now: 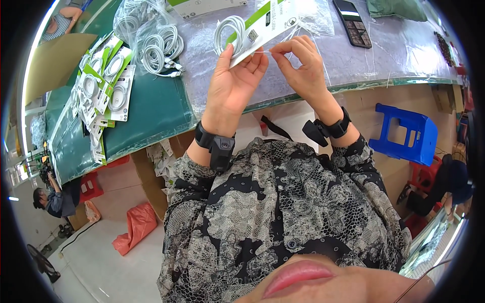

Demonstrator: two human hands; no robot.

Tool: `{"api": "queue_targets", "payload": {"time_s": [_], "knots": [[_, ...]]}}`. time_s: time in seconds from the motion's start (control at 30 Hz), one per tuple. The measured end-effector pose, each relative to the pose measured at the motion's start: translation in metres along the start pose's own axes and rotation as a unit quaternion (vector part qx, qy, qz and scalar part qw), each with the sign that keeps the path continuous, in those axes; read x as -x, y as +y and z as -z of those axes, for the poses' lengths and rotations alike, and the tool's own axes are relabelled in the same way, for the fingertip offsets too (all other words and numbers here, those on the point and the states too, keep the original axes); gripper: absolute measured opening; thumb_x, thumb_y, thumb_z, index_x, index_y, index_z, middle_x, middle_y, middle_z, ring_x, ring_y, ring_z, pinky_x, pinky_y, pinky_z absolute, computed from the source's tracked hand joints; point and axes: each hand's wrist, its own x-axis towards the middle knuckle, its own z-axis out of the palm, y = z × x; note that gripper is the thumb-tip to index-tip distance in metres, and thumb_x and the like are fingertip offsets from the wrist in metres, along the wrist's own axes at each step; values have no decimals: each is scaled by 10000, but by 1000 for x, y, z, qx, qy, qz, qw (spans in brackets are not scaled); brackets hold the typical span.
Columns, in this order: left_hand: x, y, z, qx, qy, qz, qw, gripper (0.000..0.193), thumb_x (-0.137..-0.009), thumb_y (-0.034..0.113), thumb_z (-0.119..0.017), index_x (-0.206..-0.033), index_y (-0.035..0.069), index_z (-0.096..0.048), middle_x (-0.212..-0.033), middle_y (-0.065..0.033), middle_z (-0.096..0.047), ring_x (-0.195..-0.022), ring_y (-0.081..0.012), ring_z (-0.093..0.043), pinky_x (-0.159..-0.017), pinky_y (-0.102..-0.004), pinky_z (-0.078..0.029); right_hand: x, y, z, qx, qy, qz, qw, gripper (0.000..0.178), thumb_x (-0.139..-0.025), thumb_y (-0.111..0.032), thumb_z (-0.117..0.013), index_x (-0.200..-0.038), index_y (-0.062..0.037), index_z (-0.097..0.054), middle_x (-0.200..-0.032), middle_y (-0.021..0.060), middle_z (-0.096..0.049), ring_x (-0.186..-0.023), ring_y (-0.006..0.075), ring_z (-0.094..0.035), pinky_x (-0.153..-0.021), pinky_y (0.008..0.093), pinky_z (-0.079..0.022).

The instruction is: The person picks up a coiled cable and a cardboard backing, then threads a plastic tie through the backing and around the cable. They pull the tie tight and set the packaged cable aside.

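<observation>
My left hand (233, 83) grips a white and green packaging card (271, 24) by its lower corner, thumb in front and fingers behind. Fixed to the card's front is a coiled white USB cable (219, 36), its metal plug showing. My right hand (306, 64) is just right of the card, thumb and forefinger pinched on the end of a thin white plastic tie (263, 51). The tie runs from the card's back edge to those fingertips. Behind the right hand, several more thin white ties (309, 25) lie loose on the table.
Several carded cables (105, 83) are heaped on the green mat at left. Beside them lie loose coiled cables (160, 48) and a clear plastic bag (132, 20) of cables. A phone (353, 24) lies at the far right. A blue stool (405, 134) stands below the table edge.
</observation>
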Motion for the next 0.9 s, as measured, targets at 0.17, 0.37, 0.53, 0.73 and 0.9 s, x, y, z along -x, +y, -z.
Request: {"api": "queue_targets", "payload": {"time_s": [0.17,0.37,0.53,0.73,0.9], "knots": [[0,0,0,5,-3,0,1000,313,-925,210,-547,-1143,-11,-506,-1060,-171,-596,-998,-281,-573,-924,-449,-463,0,2,2,2,-3,3,1000,135,-704,29,-681,-807,-52,-650,-759,30,-610,-749,194,-533,-689,292,-427],[-1,1,1,1,4,1,1000,309,-926,213,-546,-1133,-13,-512,-1052,-172,-599,-1001,-283,-573,-925,-448,-465,0,5,5,27,-8,19,999,144,-702,32,-685,-810,-59,-654,-755,26,-607,-740,196,-525,-682,291,-423],[0,0,1,-3,5,3,1000,313,-926,216,-546,-1133,-16,-511,-1056,-173,-597,-1005,-282,-571,-932,-447,-462,0,4,4,28,-7,21,999,146,-702,36,-681,-809,-60,-656,-757,23,-607,-736,197,-524,-678,290,-421],[1,-3,0,-6,13,5,1000,308,-927,216,-543,-1142,-1,-508,-1075,-162,-592,-1016,-277,-567,-947,-450,-454,2,1,1,16,-9,12,1000,157,-701,34,-681,-827,-57,-657,-769,29,-612,-742,201,-528,-686,290,-424],[0,-10,5,-84,12,-20,996,347,-932,284,-546,-1182,48,-496,-1096,-122,-593,-1022,-259,-566,-883,-406,-460,5,-9,-4,-21,-8,-42,999,198,-732,28,-679,-915,-38,-645,-865,69,-636,-843,194,-580,-764,291,-449]]}}
